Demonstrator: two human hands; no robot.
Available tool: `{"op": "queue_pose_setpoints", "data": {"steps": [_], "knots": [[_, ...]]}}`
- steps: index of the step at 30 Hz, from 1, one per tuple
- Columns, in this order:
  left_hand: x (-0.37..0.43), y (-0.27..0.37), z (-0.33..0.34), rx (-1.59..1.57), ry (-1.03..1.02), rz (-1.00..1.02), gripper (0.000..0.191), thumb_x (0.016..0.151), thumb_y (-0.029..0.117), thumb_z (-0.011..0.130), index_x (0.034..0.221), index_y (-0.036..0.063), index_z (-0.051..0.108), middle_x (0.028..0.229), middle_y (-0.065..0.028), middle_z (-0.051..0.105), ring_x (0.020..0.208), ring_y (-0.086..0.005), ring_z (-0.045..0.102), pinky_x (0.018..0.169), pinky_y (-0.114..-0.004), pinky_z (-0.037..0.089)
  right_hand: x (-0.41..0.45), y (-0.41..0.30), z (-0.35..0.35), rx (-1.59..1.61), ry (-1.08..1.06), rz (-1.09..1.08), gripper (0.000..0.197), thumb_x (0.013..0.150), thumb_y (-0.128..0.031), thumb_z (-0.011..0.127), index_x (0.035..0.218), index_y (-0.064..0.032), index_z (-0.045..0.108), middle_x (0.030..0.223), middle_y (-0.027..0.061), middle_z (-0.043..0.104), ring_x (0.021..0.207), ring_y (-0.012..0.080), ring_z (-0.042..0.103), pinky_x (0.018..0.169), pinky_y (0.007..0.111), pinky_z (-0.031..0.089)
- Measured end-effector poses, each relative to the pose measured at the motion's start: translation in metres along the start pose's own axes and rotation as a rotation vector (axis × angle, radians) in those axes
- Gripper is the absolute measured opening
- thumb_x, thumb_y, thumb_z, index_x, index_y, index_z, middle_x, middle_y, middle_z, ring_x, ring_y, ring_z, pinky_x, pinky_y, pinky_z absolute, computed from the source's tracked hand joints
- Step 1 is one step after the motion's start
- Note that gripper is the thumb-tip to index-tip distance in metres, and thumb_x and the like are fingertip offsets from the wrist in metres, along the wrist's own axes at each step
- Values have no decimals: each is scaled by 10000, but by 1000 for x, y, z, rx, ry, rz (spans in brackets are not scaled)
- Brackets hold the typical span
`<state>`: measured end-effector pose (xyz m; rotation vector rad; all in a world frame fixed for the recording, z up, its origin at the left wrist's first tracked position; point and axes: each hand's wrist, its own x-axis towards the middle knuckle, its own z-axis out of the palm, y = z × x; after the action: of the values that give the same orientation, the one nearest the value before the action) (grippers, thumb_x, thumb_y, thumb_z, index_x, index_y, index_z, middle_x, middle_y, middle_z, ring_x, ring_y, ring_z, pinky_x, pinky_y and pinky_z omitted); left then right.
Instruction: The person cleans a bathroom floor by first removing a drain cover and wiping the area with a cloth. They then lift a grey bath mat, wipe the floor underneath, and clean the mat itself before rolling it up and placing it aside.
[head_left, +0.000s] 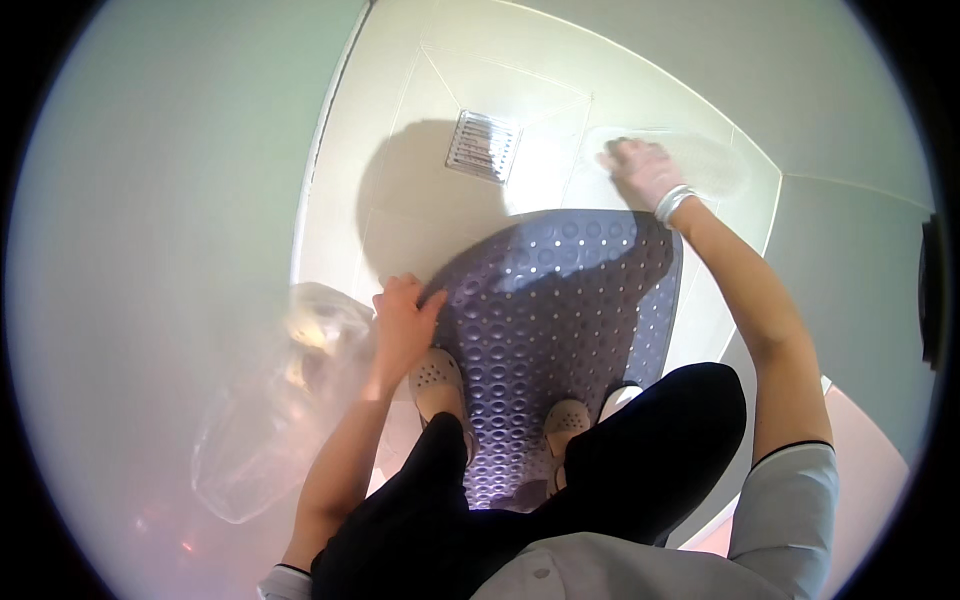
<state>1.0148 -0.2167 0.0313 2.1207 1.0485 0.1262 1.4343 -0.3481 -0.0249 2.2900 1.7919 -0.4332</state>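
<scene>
My right hand (643, 171) wears a thin translucent glove with a white cuff and reaches down to the pale tiled floor (405, 232). It is blurred, and a small dark greenish patch shows by its fingers, too unclear to name. Around and beyond this hand lies a wet, whitish film (701, 161) on the tile. My left hand (407, 319) is bare, with bent fingers at the left edge of a grey-purple rubber bath mat (555, 300). Whether it grips that edge cannot be seen. A clear plastic bag (255, 442) with something yellowish inside is beside my left wrist.
A square metal floor drain (484, 146) is set in the tiles beyond the mat. My feet, in beige perforated clogs (436, 379), are at the mat. A smooth panel (172, 225) stands on the left, and walls (840, 247) close off the right.
</scene>
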Motion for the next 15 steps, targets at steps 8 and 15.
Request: {"op": "queue_pose_setpoints", "data": {"steps": [8, 15], "knots": [[35, -30, 11, -5, -51, -363, 354, 854, 287, 713, 780, -49, 628, 830, -204, 594, 843, -397, 578, 757, -474, 426, -35, -43, -25, -38, 313, -218, 469, 870, -154, 592, 1325, -264, 575, 1267, 106, 571, 1088, 296, 586, 915, 419, 500], [40, -31, 10, 26, -65, -287, 345, 861, 295, 700, 795, -36, 627, 866, -170, 593, 878, -388, 563, 825, -502, 382, -10, -27, -32, -170, -109, 75, 379, 930, -153, 538, 1289, -250, 610, 1223, 71, 598, 1049, 244, 590, 893, 389, 502]]}}
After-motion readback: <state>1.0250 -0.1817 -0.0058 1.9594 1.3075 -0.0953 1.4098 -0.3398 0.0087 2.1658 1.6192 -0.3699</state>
